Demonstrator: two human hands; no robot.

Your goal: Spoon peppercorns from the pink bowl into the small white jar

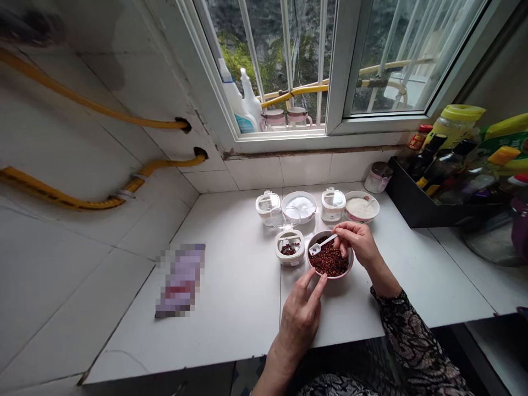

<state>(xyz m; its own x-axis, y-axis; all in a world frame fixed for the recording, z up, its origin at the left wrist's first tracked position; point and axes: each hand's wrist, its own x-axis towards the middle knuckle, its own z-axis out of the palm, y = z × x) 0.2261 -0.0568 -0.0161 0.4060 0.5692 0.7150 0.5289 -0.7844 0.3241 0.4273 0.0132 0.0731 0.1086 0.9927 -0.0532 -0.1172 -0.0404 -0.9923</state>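
- Left hand (300,313): at the near-left rim of the peppercorn bowl (345,271), fingertips resting on it, not wrapped around. Light contact only; a hard push from the spoon could skid or tip the bowl.
- Left-rear of the bowl: closed jar (268,207). Low risk unless bumped.
- Just left of the bowl: open jar (292,260), some peppercorns (290,249) inside, lid (286,216) up. A tilted spoon in that gap would drop grains on the table (239,264); a knock could flip the lid down.
- Behind-left of the bowl: bowl of white granules (311,219), near the raised lid. Stray peppercorns could contaminate it.
- Over the bowl: white spoon (323,245), handle pinched in the right hand (357,242). A few dark specks in the scoop; a wrist roll would shed them. Narrow pinch, so the handle could twist.
- Right-rear of the bowl: bowl of pale grains (363,221), close to the right hand. A careless swing could clip it.
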